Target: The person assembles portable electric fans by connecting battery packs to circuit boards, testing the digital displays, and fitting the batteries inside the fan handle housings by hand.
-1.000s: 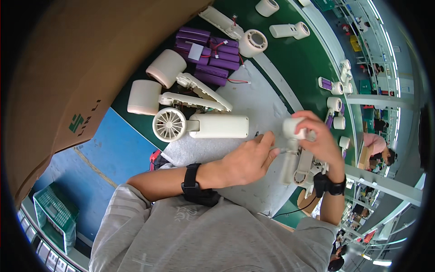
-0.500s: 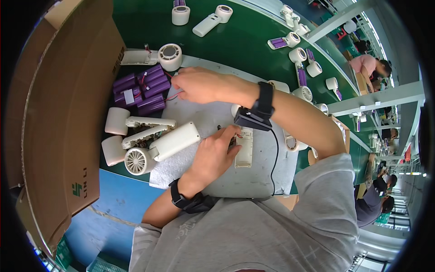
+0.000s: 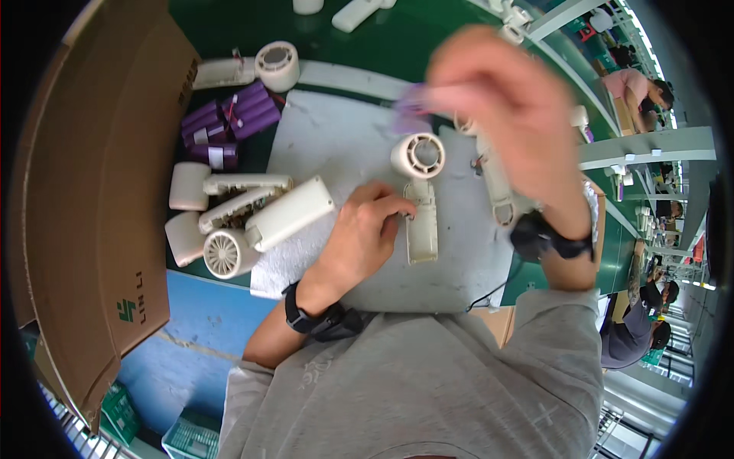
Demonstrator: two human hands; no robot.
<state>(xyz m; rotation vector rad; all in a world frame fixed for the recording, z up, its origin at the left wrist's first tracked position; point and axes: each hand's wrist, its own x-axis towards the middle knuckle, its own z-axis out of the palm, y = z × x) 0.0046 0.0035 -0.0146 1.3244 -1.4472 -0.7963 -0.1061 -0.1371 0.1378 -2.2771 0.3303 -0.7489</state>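
Observation:
In front of me an opened white handheld fan (image 3: 422,222) lies on the pale mat, its round head away from me and its hollow handle toward me. My left hand (image 3: 368,226) pinches at the left edge of that handle; small parts under the fingertips are hidden. My right hand (image 3: 497,88), smeared by motion, is raised beyond and to the right of the fan head. From its fingers hangs a blurred purple battery pack (image 3: 413,111). Several more purple battery packs (image 3: 237,115) are heaped at the left beside the mat.
A tall cardboard box (image 3: 115,191) walls off the left. Several white fans and housings (image 3: 290,214) lie at the mat's left side, another fan (image 3: 277,67) at its far edge. A housing (image 3: 497,180) lies right. Co-workers (image 3: 634,336) sit along the line.
My right hand has swung from the battery heap to the right, carrying a purple pack off it. My left hand has stayed at the fan handle.

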